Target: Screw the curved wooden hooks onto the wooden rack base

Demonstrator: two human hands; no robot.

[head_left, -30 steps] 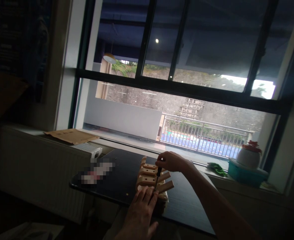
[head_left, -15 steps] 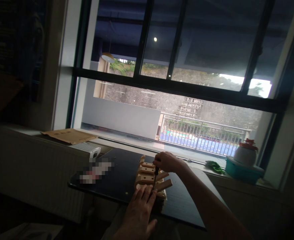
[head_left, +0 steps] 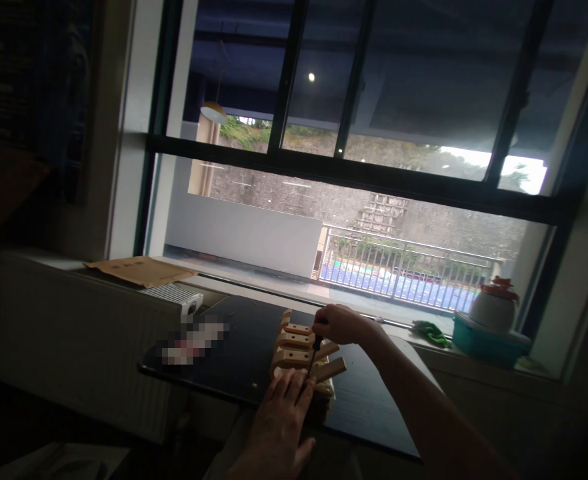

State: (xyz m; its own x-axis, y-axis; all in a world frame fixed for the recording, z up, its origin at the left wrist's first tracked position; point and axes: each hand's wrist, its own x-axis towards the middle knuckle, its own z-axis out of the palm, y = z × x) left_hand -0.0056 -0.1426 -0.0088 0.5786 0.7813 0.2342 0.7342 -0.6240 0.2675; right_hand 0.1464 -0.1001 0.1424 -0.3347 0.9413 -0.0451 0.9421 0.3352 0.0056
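A light wooden piece with several curved ribs and dark holes (head_left: 297, 339) lies near the front edge of the dark table. My right hand (head_left: 338, 323) is closed around the handle of a screwdriver (head_left: 315, 355), whose shaft points down at the near end of the wood. My left hand (head_left: 285, 407) lies on that near end with its fingers stretched out and pressing on it, close to the screwdriver's tip. The tip itself is hidden by the fingers. Short wooden slats (head_left: 330, 369) stick out to the right of the ribs.
The dark table (head_left: 374, 393) stands below a large window. A blurred-out item (head_left: 197, 343) lies on its left. On the sill are a brown envelope (head_left: 141, 269), a green cloth (head_left: 431, 333) and a teal box (head_left: 489, 341) with a white, red-topped jug (head_left: 495, 308) on it.
My right hand and the screwdriver handle have shifted slightly to the right, so the shaft leans a bit more. My left hand stays in place on the wood.
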